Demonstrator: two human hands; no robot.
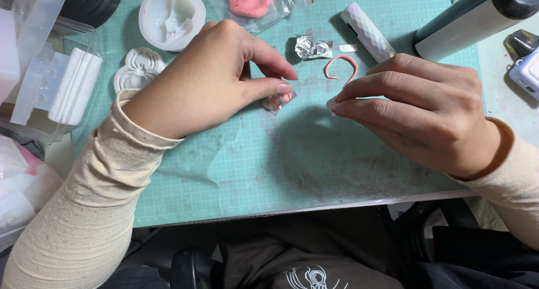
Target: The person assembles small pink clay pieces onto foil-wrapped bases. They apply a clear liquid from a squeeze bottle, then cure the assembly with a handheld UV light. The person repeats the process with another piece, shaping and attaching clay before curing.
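Note:
My left hand (pixel 213 78) rests on the green cutting mat (pixel 292 165), thumb and forefinger pinching a small piece of foil with pink clay on it (pixel 276 101). My right hand (pixel 415 109) holds one end of a thin pink clay strand (pixel 341 67) between its fingertips; the strand curls up in a hook shape over the mat. Both wrists wear cream sleeves.
A crumpled foil scrap (pixel 312 47), a faceted white roller (pixel 368 31), a bag of pink clay (pixel 252 0), a round white mould (pixel 171 17) and a flower-shaped mould (pixel 137 69) lie at the back. Clear plastic boxes (pixel 50 81) stand left, a dark bottle (pixel 477 17) right.

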